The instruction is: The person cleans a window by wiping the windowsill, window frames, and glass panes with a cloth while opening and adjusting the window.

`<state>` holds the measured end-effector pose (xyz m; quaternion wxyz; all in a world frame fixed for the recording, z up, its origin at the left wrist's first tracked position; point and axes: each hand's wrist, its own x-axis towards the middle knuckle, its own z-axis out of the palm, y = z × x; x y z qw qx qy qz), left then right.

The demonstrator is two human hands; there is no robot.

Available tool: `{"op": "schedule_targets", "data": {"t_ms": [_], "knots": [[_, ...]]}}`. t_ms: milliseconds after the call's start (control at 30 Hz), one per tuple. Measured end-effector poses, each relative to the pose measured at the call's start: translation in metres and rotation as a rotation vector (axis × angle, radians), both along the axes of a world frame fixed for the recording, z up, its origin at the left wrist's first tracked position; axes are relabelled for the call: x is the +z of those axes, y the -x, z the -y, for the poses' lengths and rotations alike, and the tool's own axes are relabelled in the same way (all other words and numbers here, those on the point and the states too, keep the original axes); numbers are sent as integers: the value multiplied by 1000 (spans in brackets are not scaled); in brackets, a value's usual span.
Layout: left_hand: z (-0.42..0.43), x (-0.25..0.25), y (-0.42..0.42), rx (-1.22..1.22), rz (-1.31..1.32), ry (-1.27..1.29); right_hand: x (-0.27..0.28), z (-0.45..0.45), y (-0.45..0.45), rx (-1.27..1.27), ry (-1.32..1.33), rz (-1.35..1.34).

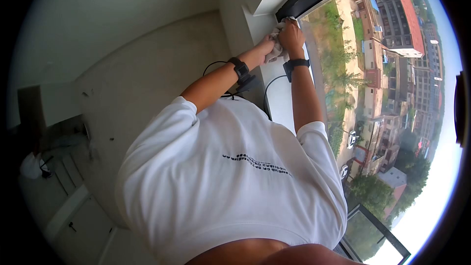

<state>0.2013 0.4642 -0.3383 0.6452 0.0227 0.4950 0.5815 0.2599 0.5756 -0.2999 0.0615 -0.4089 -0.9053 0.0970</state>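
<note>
A crumpled pale cloth (275,51) is bunched between my two hands at the top middle, on the white window sill. My left hand (265,49) grips its near left side, fingers curled and partly hidden. My right hand (292,35) presses on the cloth from the other side, with a bit of cloth showing above the knuckles. That upper end of the cloth lies against the lower corner of the dark window frame (289,9). Both wrists wear black straps with small devices, and thin black cables run from them.
The white sill (280,99) runs along the window to my right. Outside are buildings (400,24), trees and parked cars. An opened window sash (378,235) is at the bottom right. Bare floor (162,49) spreads to the left, with a white bag (32,166) far off.
</note>
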Motion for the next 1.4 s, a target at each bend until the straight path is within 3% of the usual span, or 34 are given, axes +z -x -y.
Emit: {"op": "schedule_targets", "data": {"t_ms": [100,200,300,367,467,667,767,933,1100,1267,1400], "knots": [[1,-3,4,-100,-78,-100,-2,-1,-9,4,-25,-108],[8,11,-1,-30,-147,-170,17,5,-14,-16,-70,-280],[12,-23,11,16,-185,-245,-7,-12,-12,10,-23,-315],[24,-23,23,-9,-171,-197,-39,-16,-13,57,20,-281],[34,-41,34,-83,-192,-183,-35,-10,-17,97,2,-262],[43,-13,23,-144,-256,-94,-37,-8,-29,205,16,-165],[37,-30,22,-159,-494,-134,-22,6,-17,51,69,-107],[35,-44,33,-282,-657,-278,-28,3,-3,-247,182,-301],[40,-36,34,-336,-716,-201,-46,-6,-4,-185,45,-332],[27,-29,37,-216,-697,-432,22,13,-16,15,-355,-515],[16,63,33,11,-733,-771,130,11,-2,39,-647,-626]]}}
